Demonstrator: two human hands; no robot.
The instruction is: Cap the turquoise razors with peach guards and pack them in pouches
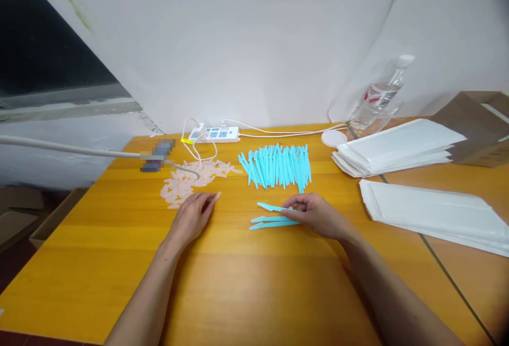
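Note:
My left hand is closed, pinching a small pale pink plastic piece at its fingertips. Behind it spreads a loose pile of similar pink pieces. Between thumb and fingers, my right hand grips a slim turquoise eyebrow razor, its tip pointing left. Two more turquoise razors lie side by side on the table just under that hand, their right ends hidden by it. Farther back, a row of many turquoise razors lies close together, mostly pointing away from me.
A white power strip with plugged cables stands along the wall. White padded envelopes and another envelope stack lie at right, near a clear bottle, a round lid and a cardboard box. A cable-held device hangs at left.

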